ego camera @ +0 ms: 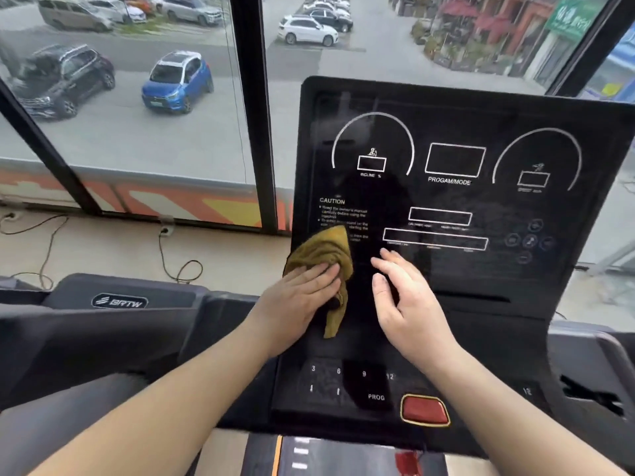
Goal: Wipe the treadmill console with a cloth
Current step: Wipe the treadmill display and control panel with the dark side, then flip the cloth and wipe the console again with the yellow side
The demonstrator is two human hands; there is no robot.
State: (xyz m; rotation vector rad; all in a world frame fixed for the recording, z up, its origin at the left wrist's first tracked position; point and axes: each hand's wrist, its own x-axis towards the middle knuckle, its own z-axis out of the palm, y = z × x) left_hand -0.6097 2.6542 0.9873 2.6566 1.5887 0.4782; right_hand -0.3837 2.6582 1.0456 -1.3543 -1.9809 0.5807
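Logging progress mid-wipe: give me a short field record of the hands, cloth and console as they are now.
cloth: mustard, bunched, on the console's lower left, partly covering the caution text
left hand: fingers flat on the cloth, pressing it to the panel
right hand: open, holds nothing, just right of the cloth; contact with the panel cannot be told
console: black, tilted, displays dark
red button: on the keypad below the right hand, uncovered

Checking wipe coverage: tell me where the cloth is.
Head view: the cloth lies on the console's lower left, pressed under the left hand, just below the CAUTION text.
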